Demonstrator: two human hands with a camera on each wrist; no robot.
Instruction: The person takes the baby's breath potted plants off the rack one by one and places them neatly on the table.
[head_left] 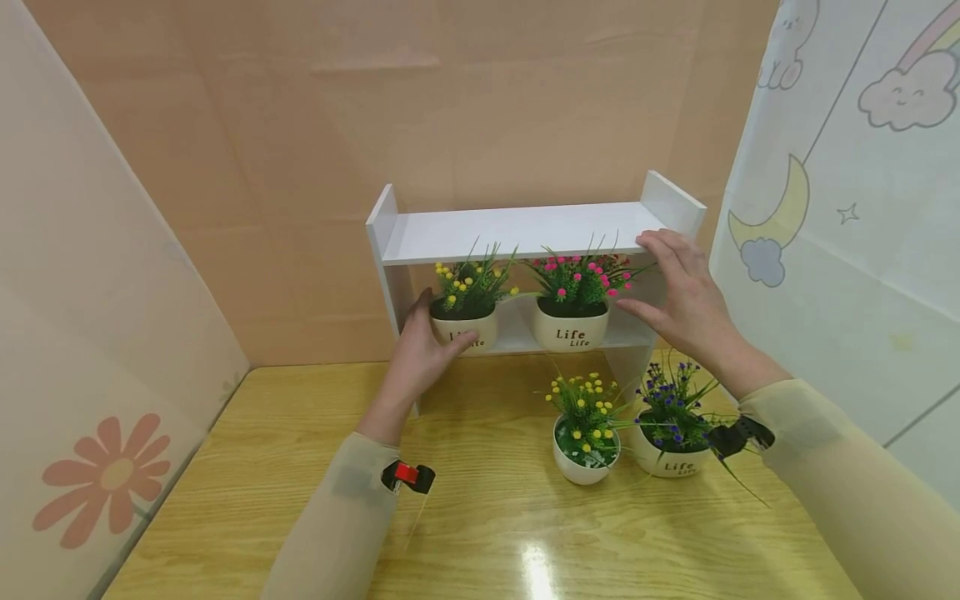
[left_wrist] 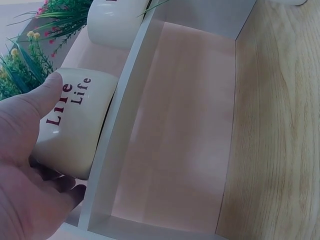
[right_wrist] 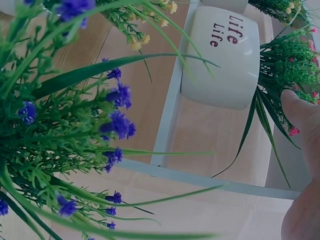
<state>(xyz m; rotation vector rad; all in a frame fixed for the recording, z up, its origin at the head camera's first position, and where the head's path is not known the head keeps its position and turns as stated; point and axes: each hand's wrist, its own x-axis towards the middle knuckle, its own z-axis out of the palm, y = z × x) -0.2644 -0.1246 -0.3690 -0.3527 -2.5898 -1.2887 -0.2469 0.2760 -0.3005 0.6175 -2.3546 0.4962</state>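
Observation:
In the head view my left hand (head_left: 422, 346) grips a cream "Life" flowerpot (head_left: 487, 327) of yellow flowers on the middle board (head_left: 513, 321) of a white shelf. The left wrist view shows the thumb across the lettered front of this pot (left_wrist: 75, 132) and the fingers around its end. My right hand (head_left: 688, 292) is raised at the shelf's right end, its fingertips at the front edge of the top board (head_left: 517, 233). Its thumb extends beside the pink flowers of a second "Life" flowerpot (head_left: 572, 330) on the middle board.
A small round white pot (head_left: 581, 475) of yellow flowers stands on the wooden table (head_left: 480, 517) before the shelf. Beside it, a cream pot (head_left: 667, 462) of purple flowers sits under my right forearm, its long leaves reaching outward. Patterned panels (head_left: 840, 275) flank the table.

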